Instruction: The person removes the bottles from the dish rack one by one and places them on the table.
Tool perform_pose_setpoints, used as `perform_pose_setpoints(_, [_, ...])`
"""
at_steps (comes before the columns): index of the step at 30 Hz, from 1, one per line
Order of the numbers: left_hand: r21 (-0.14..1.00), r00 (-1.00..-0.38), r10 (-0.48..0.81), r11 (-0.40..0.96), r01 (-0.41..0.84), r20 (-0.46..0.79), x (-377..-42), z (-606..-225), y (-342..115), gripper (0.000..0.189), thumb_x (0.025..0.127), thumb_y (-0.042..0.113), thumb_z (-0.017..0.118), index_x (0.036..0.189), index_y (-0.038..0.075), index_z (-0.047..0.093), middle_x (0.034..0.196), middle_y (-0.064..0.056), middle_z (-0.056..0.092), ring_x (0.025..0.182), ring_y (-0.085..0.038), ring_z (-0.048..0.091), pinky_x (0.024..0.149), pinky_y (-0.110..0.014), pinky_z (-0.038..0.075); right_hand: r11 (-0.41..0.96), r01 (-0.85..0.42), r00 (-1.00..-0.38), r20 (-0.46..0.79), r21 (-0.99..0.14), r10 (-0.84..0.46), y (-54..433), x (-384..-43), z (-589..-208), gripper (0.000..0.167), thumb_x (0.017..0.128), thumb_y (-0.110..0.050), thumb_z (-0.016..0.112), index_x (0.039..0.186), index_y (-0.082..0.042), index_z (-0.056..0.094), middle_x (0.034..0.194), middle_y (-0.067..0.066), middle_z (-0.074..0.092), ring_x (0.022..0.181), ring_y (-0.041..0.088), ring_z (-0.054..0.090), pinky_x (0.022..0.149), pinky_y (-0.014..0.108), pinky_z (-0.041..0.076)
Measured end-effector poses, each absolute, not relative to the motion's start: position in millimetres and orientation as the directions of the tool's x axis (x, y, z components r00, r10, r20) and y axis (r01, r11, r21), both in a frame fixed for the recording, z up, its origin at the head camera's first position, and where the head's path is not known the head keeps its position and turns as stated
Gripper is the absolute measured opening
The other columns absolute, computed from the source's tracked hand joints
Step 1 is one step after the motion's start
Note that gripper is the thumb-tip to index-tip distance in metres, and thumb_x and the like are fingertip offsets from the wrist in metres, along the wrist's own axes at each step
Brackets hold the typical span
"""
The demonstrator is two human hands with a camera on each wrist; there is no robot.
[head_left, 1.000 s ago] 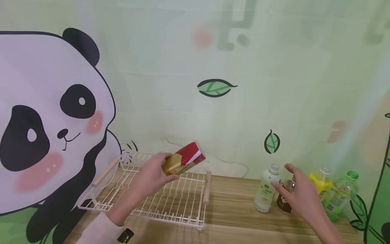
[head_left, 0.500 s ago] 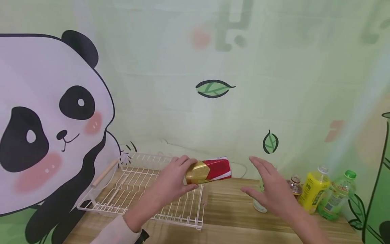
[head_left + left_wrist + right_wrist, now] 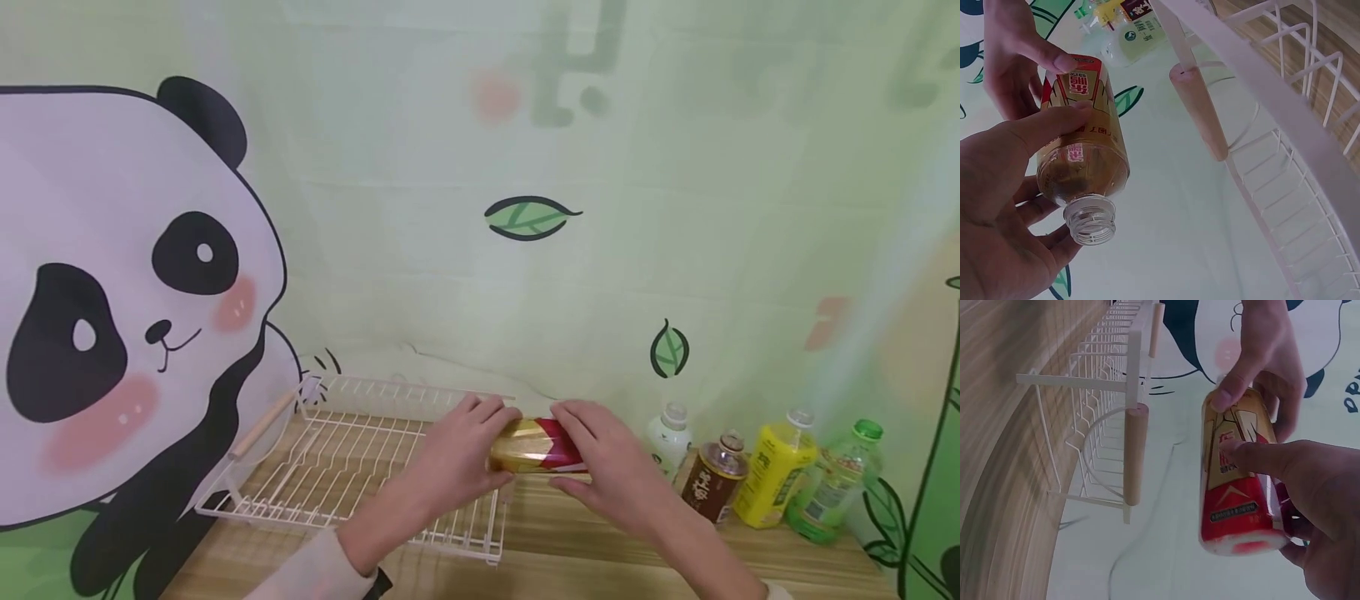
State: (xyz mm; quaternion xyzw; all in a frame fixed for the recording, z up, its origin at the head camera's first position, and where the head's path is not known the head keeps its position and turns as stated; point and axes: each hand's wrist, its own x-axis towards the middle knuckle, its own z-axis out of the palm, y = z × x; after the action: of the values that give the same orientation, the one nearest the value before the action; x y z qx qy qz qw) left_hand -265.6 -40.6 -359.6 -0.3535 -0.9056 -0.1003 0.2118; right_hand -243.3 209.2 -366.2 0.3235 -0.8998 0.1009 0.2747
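A plastic drink bottle (image 3: pixel 534 446) with a gold and red label lies on its side in the air, between both hands. My left hand (image 3: pixel 461 446) grips its neck-side half, thumb and fingers on opposite sides. In the left wrist view the bottle (image 3: pixel 1088 147) shows an uncapped, threaded mouth and looks drained. My right hand (image 3: pixel 611 462) grips the red base end; in the right wrist view its thumb presses on the label of the bottle (image 3: pixel 1235 481). Below and left of the hands stands a white wire dish rack (image 3: pixel 352 467) with wooden handles.
To the right on the wooden table (image 3: pixel 570 533) several bottles stand in a row: a white one (image 3: pixel 670 433), a brown-labelled one (image 3: pixel 716 479), a yellow one (image 3: pixel 776 471) and a green one (image 3: pixel 836 483). Behind hangs a panda-print cloth (image 3: pixel 450 292).
My left hand has carried the bottle rightward and levelled it. The right hand has come left from in front of the standing bottles and taken hold of its base end.
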Motion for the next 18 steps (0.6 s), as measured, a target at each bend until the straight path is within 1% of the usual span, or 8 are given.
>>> perform_pose_setpoints(12, [-0.015, -0.646, 0.623, 0.725, 0.689, 0.44, -263.6, -364.5, -36.5, 0.07, 0.079, 0.04, 0.096, 0.136, 0.017, 0.063, 0.124, 0.003, 0.063, 0.108, -0.018, 0.057, 0.09, -0.029, 0.056, 0.782, -0.621, -0.632, 0.557, 0.052, -0.539, 199.8, -246.0, -373.6, 0.08, 0.072, -0.031, 0.101, 0.137, -0.004, 0.064, 0.128, 0.005, 0.067, 0.121, 0.026, 0.061, 0.107, 0.048, 0.051])
perform_pose_setpoints(18, [-0.037, -0.629, 0.636, 0.716, 0.697, 0.448, -264.1, -368.7, -36.9, 0.069, 0.079, 0.042, 0.095, 0.135, 0.016, 0.064, 0.123, 0.004, 0.064, 0.104, -0.016, 0.057, 0.085, -0.026, 0.055, 0.791, -0.607, -0.65, 0.529, 0.071, -0.546, 197.7, -246.1, -373.7, 0.075, 0.071, -0.033, 0.101, 0.133, -0.007, 0.066, 0.124, 0.003, 0.069, 0.118, 0.024, 0.061, 0.104, 0.047, 0.051])
